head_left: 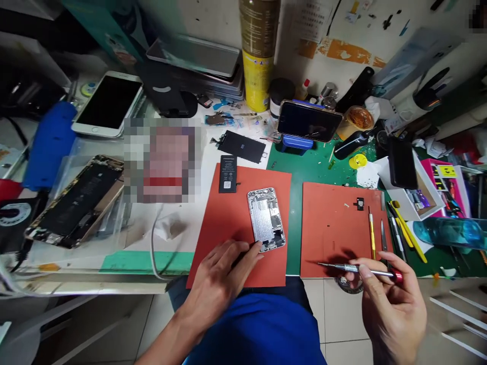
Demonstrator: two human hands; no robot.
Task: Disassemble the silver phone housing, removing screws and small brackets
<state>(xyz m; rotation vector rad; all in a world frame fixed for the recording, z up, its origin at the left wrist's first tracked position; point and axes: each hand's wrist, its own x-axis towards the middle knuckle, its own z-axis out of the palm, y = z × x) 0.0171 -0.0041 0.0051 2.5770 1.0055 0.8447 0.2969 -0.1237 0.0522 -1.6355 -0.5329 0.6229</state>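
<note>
Opened Phone Housing on Orange Mat, Screwdriver in Right Hand

The table carries two orange mats, left and right. The opened phone housing lies on the left mat, near its right edge. The left hand, fingers extended and unclenched, reaches its lower end; fingertip contact appears likely, but the view is poor. The right hand grips a screwdriver between thumb and fingers, tip pointing left above the right mat. A black battery lies at the left mat's upper left. The smallest item, a black component, rests on the right mat.
</note>
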